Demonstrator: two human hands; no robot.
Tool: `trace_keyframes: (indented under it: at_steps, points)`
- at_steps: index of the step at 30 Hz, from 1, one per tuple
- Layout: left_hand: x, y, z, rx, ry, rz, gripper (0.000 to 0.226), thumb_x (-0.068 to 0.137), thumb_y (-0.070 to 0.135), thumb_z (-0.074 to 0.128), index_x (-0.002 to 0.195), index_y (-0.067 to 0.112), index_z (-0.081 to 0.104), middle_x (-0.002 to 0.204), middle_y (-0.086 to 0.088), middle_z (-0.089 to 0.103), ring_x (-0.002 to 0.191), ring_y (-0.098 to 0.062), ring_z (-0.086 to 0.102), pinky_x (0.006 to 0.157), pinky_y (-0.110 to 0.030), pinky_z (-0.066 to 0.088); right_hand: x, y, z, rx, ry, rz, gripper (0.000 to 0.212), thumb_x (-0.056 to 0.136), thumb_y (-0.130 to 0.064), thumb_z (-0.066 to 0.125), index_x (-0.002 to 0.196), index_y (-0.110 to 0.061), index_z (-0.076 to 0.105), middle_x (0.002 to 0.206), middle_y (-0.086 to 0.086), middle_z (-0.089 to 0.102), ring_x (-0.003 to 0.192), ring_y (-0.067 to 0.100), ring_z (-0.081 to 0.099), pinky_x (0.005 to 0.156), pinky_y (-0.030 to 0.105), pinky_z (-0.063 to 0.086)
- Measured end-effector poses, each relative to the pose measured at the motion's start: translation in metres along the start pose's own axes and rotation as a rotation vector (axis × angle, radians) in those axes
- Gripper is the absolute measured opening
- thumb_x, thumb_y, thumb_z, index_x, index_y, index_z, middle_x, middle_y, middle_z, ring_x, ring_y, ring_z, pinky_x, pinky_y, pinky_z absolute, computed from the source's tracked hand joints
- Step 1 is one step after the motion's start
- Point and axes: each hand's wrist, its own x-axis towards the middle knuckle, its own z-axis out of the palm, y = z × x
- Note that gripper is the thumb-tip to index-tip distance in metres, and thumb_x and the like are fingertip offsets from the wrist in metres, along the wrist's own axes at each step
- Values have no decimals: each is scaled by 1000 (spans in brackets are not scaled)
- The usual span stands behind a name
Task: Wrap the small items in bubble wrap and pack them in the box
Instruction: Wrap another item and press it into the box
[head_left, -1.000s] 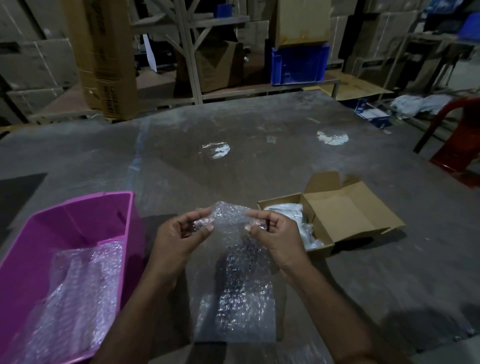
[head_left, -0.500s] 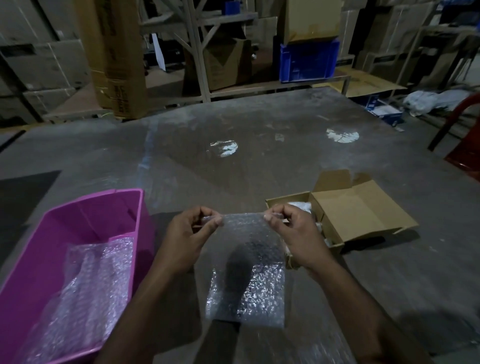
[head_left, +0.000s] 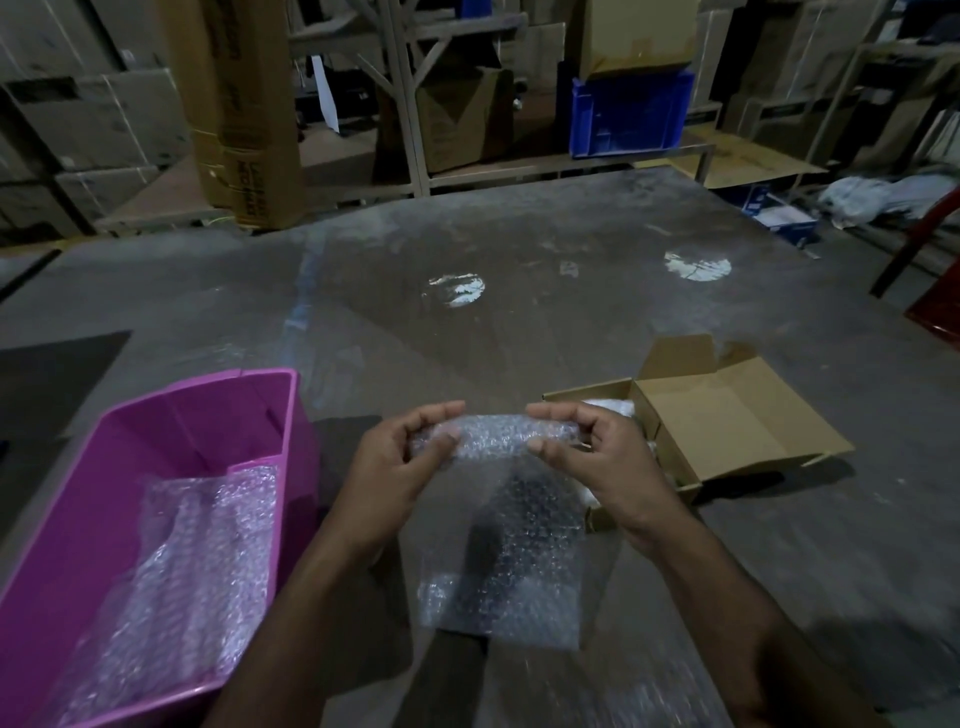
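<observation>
Both of our hands are raised over a grey table (head_left: 519, 249), each pinching one end of a rolled bundle of bubble wrap (head_left: 498, 434). Our left hand (head_left: 400, 467) grips the left end between thumb and fingers; our right hand (head_left: 597, 462) pinches the right end the same way. Below the roll, the loose tail of the sheet hangs down toward the tabletop. Whatever small item sits inside the roll is hidden by the wrap.

We judge the wrapping step to be under way, with the tail still to be rolled up. Next comes finishing the roll, then carrying it right to the open cardboard box (head_left: 727, 421), which already holds something pale. A pink bin (head_left: 156, 410) at our left holds more bubble wrap.
</observation>
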Motion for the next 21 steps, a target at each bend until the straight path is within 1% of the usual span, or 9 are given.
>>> trace_keyframes:
  at_steps: [3, 5, 7, 9, 11, 14, 16, 18, 21]
  points:
    - [2, -1, -2, 21, 14, 7, 36, 86, 13, 77, 120, 20, 71, 109, 5, 77, 100, -13, 74, 82, -27, 60, 1, -3, 2, -20, 7, -6, 30, 80, -17, 82, 108, -23, 76, 102, 2, 78, 99, 22, 73, 87, 34, 60]
    - [3, 0, -2, 56, 36, 10, 29, 83, 15, 79, 111, 20, 75, 101, 3, 79, 96, -17, 75, 82, -32, 61, 2, -4, 3, -85, 41, -20, 20, 83, -17, 80, 101, -23, 77, 98, -4, 78, 94, 17, 74, 82, 30, 60]
    - [6, -4, -4, 145, 75, 44, 16, 83, 22, 80, 99, 24, 78, 94, 1, 78, 88, -16, 75, 79, -34, 61, 5, -3, 2, -213, 79, -65, 9, 84, -25, 80, 92, -27, 77, 97, -6, 75, 92, 13, 71, 81, 29, 57]
    - [8, -6, -5, 273, 122, 107, 9, 81, 34, 78, 89, 29, 77, 93, 1, 70, 85, -14, 69, 76, -30, 56, 8, -3, 2, -315, 86, -120, 4, 84, -31, 79, 86, -29, 76, 102, -7, 68, 97, 8, 66, 83, 26, 53]
    - [8, -6, -6, 307, 131, 143, 16, 79, 43, 75, 86, 29, 75, 97, 1, 62, 89, -10, 63, 76, -21, 51, 10, -5, 2, -352, 85, -159, 4, 86, -30, 77, 84, -29, 74, 108, -9, 61, 102, 1, 60, 82, 17, 48]
    - [8, -5, -7, 280, 94, 146, 18, 88, 41, 70, 93, 24, 73, 95, 6, 68, 90, -5, 65, 77, -21, 52, 9, -11, 2, -299, 47, -159, 5, 94, -28, 69, 90, -28, 73, 99, -9, 70, 92, 2, 66, 78, 18, 50]
    - [7, -3, -6, 205, 76, 117, 18, 94, 34, 66, 110, 26, 69, 88, 5, 72, 83, -6, 69, 73, -23, 55, 8, -12, 2, -199, 18, -127, 10, 98, -24, 64, 101, -29, 73, 88, -11, 73, 80, 6, 68, 73, 22, 52]
    - [8, -1, -4, 133, 82, 104, 28, 98, 27, 62, 126, 27, 60, 80, 4, 70, 79, -7, 70, 71, -22, 56, 9, -12, 3, -156, 11, -131, 24, 100, -19, 62, 115, -34, 71, 80, -14, 71, 74, 7, 65, 70, 20, 51]
    - [10, 3, 1, 90, 62, 125, 26, 104, 19, 53, 127, 29, 61, 78, 9, 64, 77, -8, 66, 72, -22, 56, 10, -16, 3, -156, -2, -157, 24, 99, -21, 62, 114, -34, 74, 81, -5, 72, 78, 7, 64, 78, 27, 52]
